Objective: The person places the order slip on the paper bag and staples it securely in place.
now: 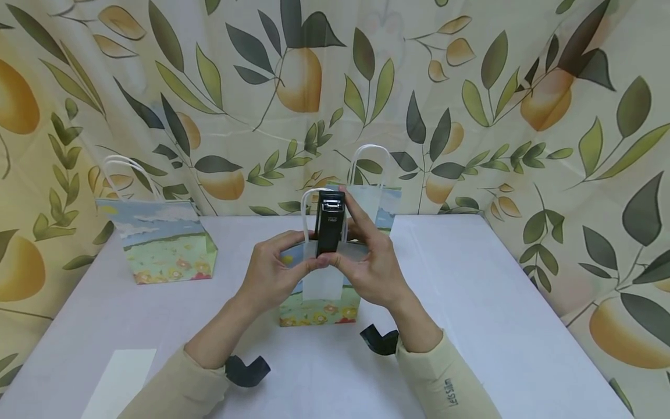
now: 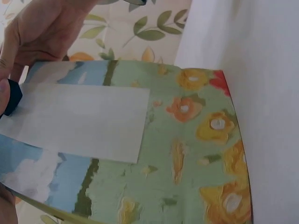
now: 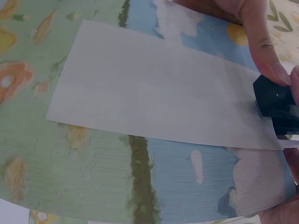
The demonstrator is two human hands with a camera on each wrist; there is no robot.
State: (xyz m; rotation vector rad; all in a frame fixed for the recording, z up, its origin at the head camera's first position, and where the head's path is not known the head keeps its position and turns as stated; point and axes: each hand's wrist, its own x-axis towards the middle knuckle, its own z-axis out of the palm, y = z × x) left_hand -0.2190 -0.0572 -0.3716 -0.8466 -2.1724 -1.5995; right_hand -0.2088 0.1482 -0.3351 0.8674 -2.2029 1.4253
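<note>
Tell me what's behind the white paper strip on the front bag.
Part of the front bag: its blue sky and green meadow print shows around the white paper strip. The print directly behind it is covered.

1 upright black stapler (image 1: pixel 328 233) at top of white card (image 1: pixel 322 285), against flower-painted bag (image 1: pixel 294 316)

And there, on the right sleeve (image 1: pixel 442 375), dark lettering (image 1: pixel 451 393) is spotted, apparently to be read as "Let's slim"! Now the black stapler (image 1: pixel 330 233): a small pale marking (image 1: pixel 332 220) is carried, too tiny to be made out.
</note>
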